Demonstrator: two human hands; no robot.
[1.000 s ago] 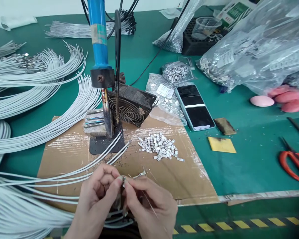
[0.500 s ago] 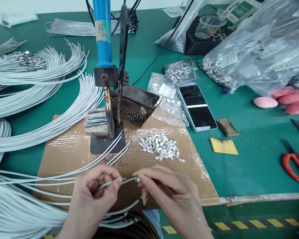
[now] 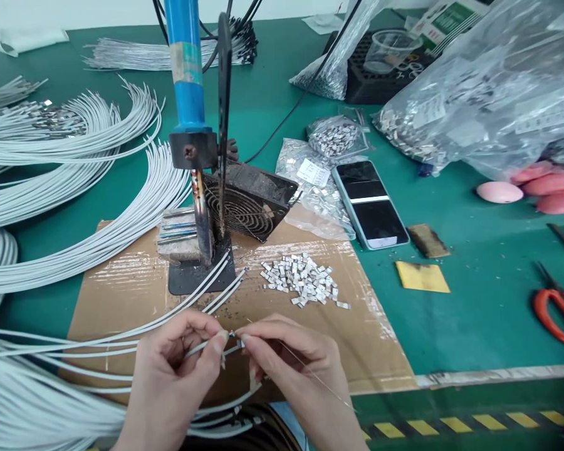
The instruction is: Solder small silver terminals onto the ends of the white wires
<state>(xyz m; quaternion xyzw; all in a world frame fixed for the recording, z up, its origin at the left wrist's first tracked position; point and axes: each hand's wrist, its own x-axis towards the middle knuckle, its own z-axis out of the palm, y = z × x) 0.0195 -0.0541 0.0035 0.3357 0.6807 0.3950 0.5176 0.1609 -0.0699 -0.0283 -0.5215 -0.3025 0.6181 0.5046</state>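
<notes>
My left hand (image 3: 173,369) pinches a white cable (image 3: 195,350) near its end, thumb against forefinger. Coloured strands show at the cable's tip, just beyond the left fingertips. My right hand (image 3: 296,363) is closed at that tip, fingertips almost meeting the left ones. At its thumb a small pale metal piece (image 3: 240,344) shows in part. A thin bare wire (image 3: 317,378) runs back across the right hand. Behind the hands stands an upright soldering iron (image 3: 187,100) with a blue handle. A heap of small metal clips (image 3: 303,280) lies on the cardboard sheet (image 3: 310,341).
Bundles of white cables (image 3: 98,250) cover the left side. A black fan (image 3: 249,200) leans behind the iron. To the right are a phone (image 3: 371,203), a yellow sponge (image 3: 422,276), red-handled scissors (image 3: 557,307) and a large plastic bag (image 3: 489,94) of metal parts.
My right hand has moved left, closing the gap to the left fingertips at the cable's end. My left hand keeps its pinch. The view has shifted slightly.
</notes>
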